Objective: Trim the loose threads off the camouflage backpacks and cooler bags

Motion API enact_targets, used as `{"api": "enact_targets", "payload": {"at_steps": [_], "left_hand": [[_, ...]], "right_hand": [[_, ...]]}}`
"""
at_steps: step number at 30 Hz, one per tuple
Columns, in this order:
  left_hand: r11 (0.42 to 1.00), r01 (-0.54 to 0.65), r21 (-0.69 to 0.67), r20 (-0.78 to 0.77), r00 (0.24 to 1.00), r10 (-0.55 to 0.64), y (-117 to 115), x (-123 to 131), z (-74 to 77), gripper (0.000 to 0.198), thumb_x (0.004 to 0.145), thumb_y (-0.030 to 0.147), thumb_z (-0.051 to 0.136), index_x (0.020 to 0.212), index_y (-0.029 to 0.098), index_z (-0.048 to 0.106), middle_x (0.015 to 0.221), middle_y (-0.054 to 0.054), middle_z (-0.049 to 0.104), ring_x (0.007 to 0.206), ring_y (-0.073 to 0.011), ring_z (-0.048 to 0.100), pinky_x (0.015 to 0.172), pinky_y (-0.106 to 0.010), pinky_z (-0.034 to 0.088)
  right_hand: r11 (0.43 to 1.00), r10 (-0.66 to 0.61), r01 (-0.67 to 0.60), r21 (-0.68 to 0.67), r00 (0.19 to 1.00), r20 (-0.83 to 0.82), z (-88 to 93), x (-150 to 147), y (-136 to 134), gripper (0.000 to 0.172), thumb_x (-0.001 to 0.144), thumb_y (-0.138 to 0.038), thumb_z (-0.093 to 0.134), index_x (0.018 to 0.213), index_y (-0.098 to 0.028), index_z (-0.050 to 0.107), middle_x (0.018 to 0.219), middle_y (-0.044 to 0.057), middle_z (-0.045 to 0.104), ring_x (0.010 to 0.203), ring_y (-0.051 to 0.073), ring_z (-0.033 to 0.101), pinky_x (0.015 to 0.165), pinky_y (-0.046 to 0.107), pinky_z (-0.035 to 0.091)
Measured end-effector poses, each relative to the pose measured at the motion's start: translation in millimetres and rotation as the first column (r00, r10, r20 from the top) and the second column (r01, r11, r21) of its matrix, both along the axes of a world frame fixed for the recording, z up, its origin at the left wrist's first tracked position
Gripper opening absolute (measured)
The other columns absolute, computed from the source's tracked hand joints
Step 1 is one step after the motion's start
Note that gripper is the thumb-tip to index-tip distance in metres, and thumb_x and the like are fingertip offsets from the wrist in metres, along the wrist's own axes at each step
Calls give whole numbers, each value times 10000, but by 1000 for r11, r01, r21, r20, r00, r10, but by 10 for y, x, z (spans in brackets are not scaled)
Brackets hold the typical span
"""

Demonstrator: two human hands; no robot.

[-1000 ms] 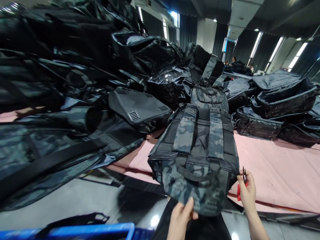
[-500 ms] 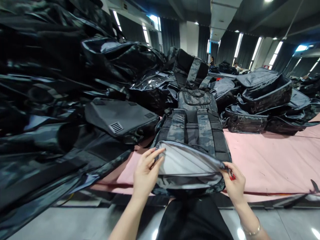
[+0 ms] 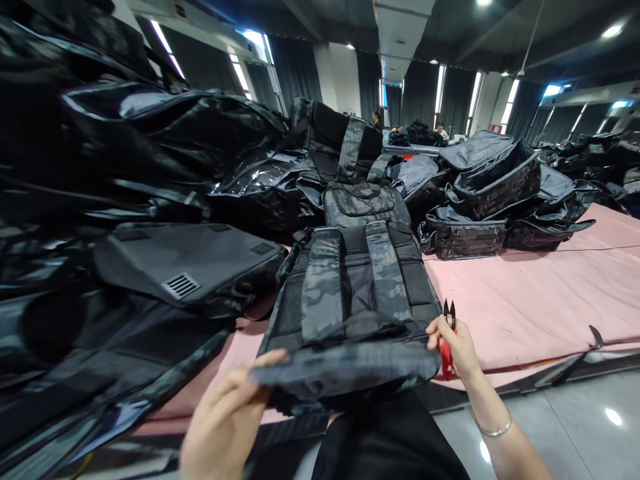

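Since the earlier frame the grey lining has gone from view: the near end of the camouflage backpack (image 3: 357, 293) lies flat now, bottom centre, straps up on the pink worktop (image 3: 530, 307). Your left hand (image 3: 225, 427) pinches its left corner. Your right hand (image 3: 457, 347) pinches the right one and grips red snips (image 3: 449, 309). The inside seems checked, the straps not yet. Black bags (image 3: 150, 167) pile up behind.

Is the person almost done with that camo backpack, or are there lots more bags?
Hard to say what is done: no bags look set apart as finished. In hand: the left hand grips the near edge of the camouflage backpack, and the right hand holds red thread snips at its corner. Left, probably: big heaps of dark bags on the pink table cover.
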State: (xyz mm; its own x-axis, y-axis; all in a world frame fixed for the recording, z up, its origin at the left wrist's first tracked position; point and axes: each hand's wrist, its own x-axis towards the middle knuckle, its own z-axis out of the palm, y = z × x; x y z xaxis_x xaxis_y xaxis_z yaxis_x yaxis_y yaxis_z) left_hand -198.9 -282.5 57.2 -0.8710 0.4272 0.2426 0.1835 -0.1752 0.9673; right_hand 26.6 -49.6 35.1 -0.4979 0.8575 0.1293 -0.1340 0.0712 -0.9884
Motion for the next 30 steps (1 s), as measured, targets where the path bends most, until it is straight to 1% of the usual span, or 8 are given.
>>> {"api": "enact_targets", "payload": {"at_steps": [3, 8, 12, 15, 17, 21, 24, 30], "left_hand": [[970, 61, 237, 385, 910, -152, -214, 195, -152, 373, 594, 453, 698, 483, 196, 451, 598, 4, 554, 555, -141, 502, 509, -309, 452], [995, 88, 36, 636, 766, -91, -165, 824, -437, 291, 643, 371, 716, 855, 181, 655, 790, -64, 698, 672, -196, 615, 595, -327, 497], [979, 122, 163, 729, 654, -202, 124, 1223, -393, 414, 669, 405, 718, 980, 138, 659, 974, -135, 704, 855, -254, 649, 787, -381, 506], [936, 87, 341, 738, 592, -324, 304, 1287, -298, 428, 682, 398, 721, 1053, 196, 653, 1107, -105, 668, 1050, -273, 592, 915, -416, 458], [914, 58, 402, 741, 566, -362, 378, 1269, -279, 416, 691, 396, 720, 1071, 244, 645, 1016, -57, 687, 1031, -234, 591, 894, -386, 466], [949, 39, 313, 674, 695, -251, 434, 1243, -358, 312, 671, 384, 745, 920, 212, 670, 672, 13, 619, 740, -142, 580, 735, -260, 471], [977, 63, 203, 557, 813, -168, 421, 1251, -442, 322, 675, 423, 728, 865, 170, 669, 692, -2, 613, 709, -144, 543, 714, -256, 455], [992, 101, 77, 456, 881, -125, 394, 1239, -562, 309, 711, 458, 676, 735, 152, 648, 677, -14, 608, 685, -155, 537, 667, -254, 437]], "right_hand": [[995, 96, -96, -8, 994, 50, -12, 156, -33, 414, 816, -553, 538, 720, -159, 622, 469, -34, 471, 428, 98, 420, 459, 221, 373], [977, 36, -66, 204, 988, 148, -69, 317, -195, 301, 863, -427, 524, 1052, -193, 541, 796, 11, 570, 678, 135, 536, 636, 243, 466], [924, 46, -130, 360, 972, 232, -57, 298, -397, 206, 888, -300, 494, 1066, -202, 527, 960, 51, 576, 853, 165, 567, 761, 287, 479], [835, 96, -204, 511, 969, 229, 36, 203, -520, 189, 847, -211, 541, 1035, -220, 563, 1026, 65, 574, 976, 197, 556, 844, 321, 463], [778, 142, -247, 578, 965, 222, 111, 112, -576, 196, 838, -173, 543, 1025, -225, 574, 1009, 67, 574, 960, 197, 563, 818, 315, 474], [679, 217, -345, 648, 938, 271, 207, -102, -632, 222, 843, -134, 515, 1040, -213, 581, 951, 67, 581, 869, 181, 579, 755, 302, 487], [611, 240, -424, 668, 904, 354, 232, -261, -653, 213, 837, -119, 516, 1018, -202, 592, 928, 64, 593, 857, 180, 573, 760, 306, 479], [523, 246, -571, 633, 812, 529, 330, -482, -714, 219, 790, -61, 532, 942, -202, 602, 854, 32, 584, 782, 162, 566, 704, 270, 461]]}}
